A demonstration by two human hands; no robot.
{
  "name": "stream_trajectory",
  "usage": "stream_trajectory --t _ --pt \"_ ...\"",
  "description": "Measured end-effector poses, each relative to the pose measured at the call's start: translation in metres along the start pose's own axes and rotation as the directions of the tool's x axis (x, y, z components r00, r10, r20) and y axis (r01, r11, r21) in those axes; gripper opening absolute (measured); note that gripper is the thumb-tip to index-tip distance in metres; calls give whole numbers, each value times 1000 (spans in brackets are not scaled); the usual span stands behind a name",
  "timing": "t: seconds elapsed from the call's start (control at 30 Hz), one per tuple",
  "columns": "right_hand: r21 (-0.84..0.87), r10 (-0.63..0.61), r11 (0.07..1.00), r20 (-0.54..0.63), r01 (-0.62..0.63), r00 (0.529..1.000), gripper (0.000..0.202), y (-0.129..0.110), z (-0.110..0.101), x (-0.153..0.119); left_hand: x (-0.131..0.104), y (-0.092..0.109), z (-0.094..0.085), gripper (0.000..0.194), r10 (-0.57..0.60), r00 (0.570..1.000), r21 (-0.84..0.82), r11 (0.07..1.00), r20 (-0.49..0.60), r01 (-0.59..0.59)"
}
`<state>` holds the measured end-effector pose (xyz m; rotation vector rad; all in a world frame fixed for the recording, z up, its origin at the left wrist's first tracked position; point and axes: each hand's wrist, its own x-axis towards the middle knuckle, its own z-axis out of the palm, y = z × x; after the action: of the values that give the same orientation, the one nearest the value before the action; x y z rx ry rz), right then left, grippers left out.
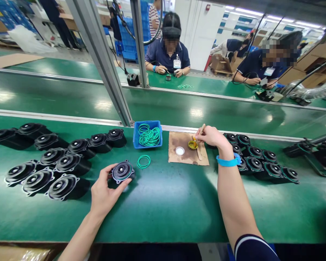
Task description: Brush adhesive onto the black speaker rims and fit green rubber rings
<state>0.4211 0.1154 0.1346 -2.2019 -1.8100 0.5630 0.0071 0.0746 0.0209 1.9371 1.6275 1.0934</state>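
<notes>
My left hand (110, 186) is closed around a black round motor housing (122, 171), its top face turned up with a green ring seated on it. In my right hand (213, 138) is a brush with a wooden handle (203, 129), its tip down in a small open tin (192, 145) of yellowish paste. The tin stands on a stained cardboard sheet (174, 158), beside a white round lid (180, 150) and a flat wooden stick (199, 154). Green rubber rings (143, 162) lie on the table just right of the held housing.
A blue bin (147, 146) holds many green rings. Black housings (53, 156) stand in rows at the left, and more with green rings (254, 164) at the right. A metal post (103, 61) rises behind. Two co-workers (167, 54) sit across the line.
</notes>
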Motion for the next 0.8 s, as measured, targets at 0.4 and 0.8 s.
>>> stream_trajectory --t 0.4,0.8 --pt "-59 47 997 -137 -55 990 33 -5 11 7 1 1 1 64 -7 1000 -8 1000 4 7" --pt "-24 65 997 -140 -70 988 21 -3 6 7 2 2 2 63 -5 1000 -8 1000 -3 5"
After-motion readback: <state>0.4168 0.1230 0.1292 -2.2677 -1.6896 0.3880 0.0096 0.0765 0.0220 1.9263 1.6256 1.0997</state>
